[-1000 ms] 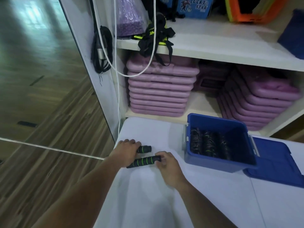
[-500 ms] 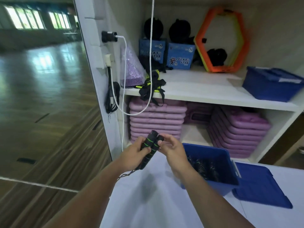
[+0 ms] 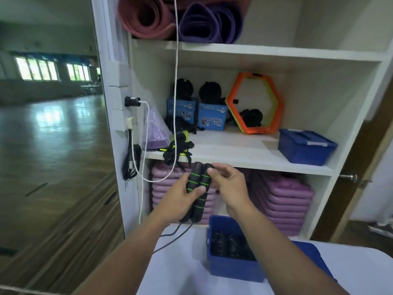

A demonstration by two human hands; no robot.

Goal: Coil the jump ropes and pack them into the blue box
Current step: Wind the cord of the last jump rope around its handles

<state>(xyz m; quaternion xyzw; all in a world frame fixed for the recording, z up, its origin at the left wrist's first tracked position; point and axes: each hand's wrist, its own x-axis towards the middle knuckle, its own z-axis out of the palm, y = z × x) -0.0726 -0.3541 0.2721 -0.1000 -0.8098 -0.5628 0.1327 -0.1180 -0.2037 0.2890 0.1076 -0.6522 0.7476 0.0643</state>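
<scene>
Handles (image 3: 197, 188) of a rope, black foam with green rings, stood upright side by side, touching, in the air above the worktop (image 3: 187, 273) and in front of a white shelf unit (image 3: 255, 154). I saw the left grip (image 3: 177, 199) clenched around both at mid-height, thumb laid across the front. The right grip (image 3: 230, 186) pinched the top end of the right-hand one between thumb and curled fingers. From the lower ends a thin dark cord (image 3: 176, 231) ran down to the worktop's left edge, and where it went beyond that I could not tell. The blue box (image 3: 234, 271) sat open on the worktop just below and right of both grips, partly hidden by the right forearm, with dark coiled ropes (image 3: 227, 243) lying inside. A blue lid (image 3: 308, 250) lay flat on the worktop on its right side. On the shelf behind were a second blue box (image 3: 306, 147), shut, an orange hexagon frame (image 3: 259, 130) standing on edge, and two small printed cartons (image 3: 211, 118). Purple boards (image 3: 280, 199) were stacked in the compartment below, rolled mats (image 3: 148, 15) lay in the one above, and a white cable (image 3: 175, 81) hung down across the unit's front.
</scene>
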